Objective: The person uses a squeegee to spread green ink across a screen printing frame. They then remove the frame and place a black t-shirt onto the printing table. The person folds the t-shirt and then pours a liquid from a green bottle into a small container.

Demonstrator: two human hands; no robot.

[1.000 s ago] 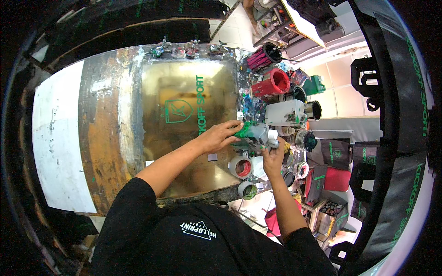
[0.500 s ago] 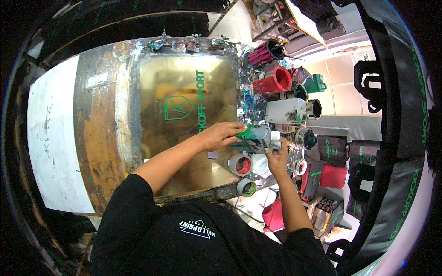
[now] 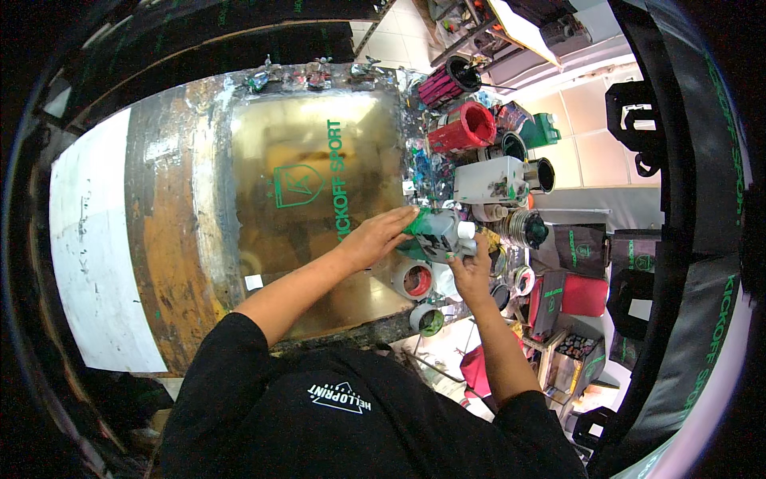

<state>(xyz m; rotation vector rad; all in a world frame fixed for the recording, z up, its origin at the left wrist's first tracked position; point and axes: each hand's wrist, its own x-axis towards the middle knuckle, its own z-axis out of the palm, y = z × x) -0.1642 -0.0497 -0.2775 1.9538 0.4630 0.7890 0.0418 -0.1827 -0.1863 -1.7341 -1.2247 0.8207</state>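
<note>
A translucent plastic jerrycan point(image 3: 436, 231) with a white cap point(image 3: 467, 230) and green stains is held over the right edge of the work table point(image 3: 179, 239). My left hand point(image 3: 381, 235) presses with its fingers against the green-smeared left end of the jerrycan. Near the capped end, my right hand point(image 3: 472, 263) grips the jerrycan; part of its fingers are hidden behind it. To the left lies a brownish, shiny printing panel point(image 3: 279, 239) with a green shield emblem and lettering.
A red tub point(image 3: 459, 129), a white jug point(image 3: 491, 180) and a purple-and-black container point(image 3: 447, 84) line the table's right side. Nearer me are a tape roll point(image 3: 414, 280) and a green-stained roll point(image 3: 428, 319). Black printed bags point(image 3: 581, 249) hang at the right.
The view has shifted slightly, moving the scene left. Both hands keep hold of the jerrycan, which is tilted a little differently, and the white cup beneath it is now mostly covered.
</note>
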